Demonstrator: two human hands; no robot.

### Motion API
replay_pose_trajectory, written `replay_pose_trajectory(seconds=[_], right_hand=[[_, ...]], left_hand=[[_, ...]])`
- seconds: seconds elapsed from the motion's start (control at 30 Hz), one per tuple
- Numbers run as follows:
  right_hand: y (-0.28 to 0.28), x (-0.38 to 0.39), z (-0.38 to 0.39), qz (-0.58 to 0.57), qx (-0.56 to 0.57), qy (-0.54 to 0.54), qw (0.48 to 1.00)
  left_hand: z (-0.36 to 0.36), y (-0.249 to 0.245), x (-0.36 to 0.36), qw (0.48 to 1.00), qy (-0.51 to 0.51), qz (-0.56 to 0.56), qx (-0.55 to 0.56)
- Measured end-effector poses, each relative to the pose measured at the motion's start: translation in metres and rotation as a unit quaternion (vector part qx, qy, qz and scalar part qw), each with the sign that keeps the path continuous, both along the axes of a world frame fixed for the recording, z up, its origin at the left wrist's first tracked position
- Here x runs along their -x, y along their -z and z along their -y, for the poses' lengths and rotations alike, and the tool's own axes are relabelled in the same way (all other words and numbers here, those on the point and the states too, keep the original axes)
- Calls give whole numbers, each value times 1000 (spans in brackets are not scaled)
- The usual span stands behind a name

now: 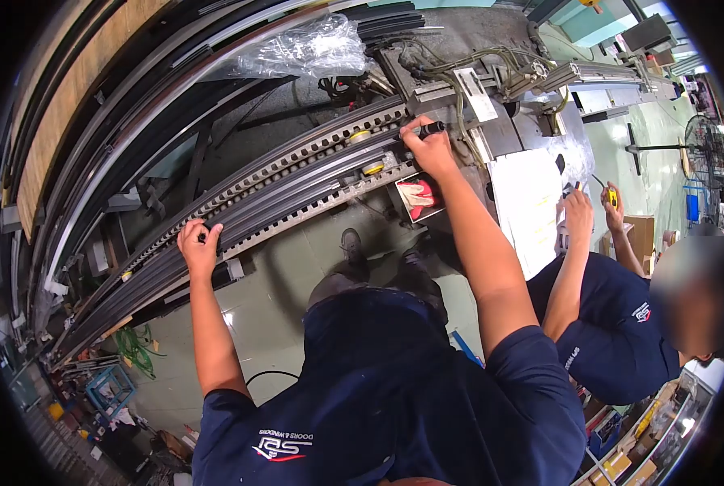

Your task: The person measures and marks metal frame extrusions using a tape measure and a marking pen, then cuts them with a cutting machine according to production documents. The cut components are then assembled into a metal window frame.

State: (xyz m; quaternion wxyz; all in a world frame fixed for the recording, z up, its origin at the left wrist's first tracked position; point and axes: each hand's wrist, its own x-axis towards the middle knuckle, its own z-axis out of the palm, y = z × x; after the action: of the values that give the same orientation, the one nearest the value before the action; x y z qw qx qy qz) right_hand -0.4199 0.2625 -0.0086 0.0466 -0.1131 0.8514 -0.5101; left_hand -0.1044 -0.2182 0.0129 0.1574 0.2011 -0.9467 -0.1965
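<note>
My left hand (198, 245) is at the left part of a long roller rail, closed with thumb and fingers pinched around a small dark thing; what it is, I cannot make out. Long dark grey metal profiles (297, 188) lie along the rail under and between my hands. At the rail's right end, my right hand (429, 147) is closed on a black cylindrical thing (432, 128), which points right toward the machine. Two yellow-rimmed rollers (372, 168) sit between the rail's toothed edges, left of my right hand.
A machine bed with hoses (500, 73) and a paper sheet (528, 211) stands right of the rail. Below it hangs a box with red-and-white gloves (417, 197). A co-worker (613, 324) at right holds a yellow tape measure (613, 197). Plastic wrap (305, 53) covers stacked profiles behind.
</note>
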Motion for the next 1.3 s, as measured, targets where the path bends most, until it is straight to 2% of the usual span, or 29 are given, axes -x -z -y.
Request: replay_pose_trajectory(seconds=[0.13,0.23,0.43,0.73,1.23,1.3], right_hand=[[-16,-6,2,3,-12,18,1000],[-9,-3,-3,-28,-13,1,1000],[-10,-4,-1,-8,-10,46,999],[-16,-2,-5,-27,-52,6,998],[-23,-5,-2,3,-32,21,999],[-11,-1,-5,11,-18,23,1000]], left_hand=[[3,3,-1,1000,-2,9,-11],[3,4,-1,1000,-5,11,-20],[2,4,0,1000,-2,6,-21],[3,6,0,1000,-1,2,-18],[3,6,1,1000,5,-10,-20],[3,6,1,1000,6,-11,-21]])
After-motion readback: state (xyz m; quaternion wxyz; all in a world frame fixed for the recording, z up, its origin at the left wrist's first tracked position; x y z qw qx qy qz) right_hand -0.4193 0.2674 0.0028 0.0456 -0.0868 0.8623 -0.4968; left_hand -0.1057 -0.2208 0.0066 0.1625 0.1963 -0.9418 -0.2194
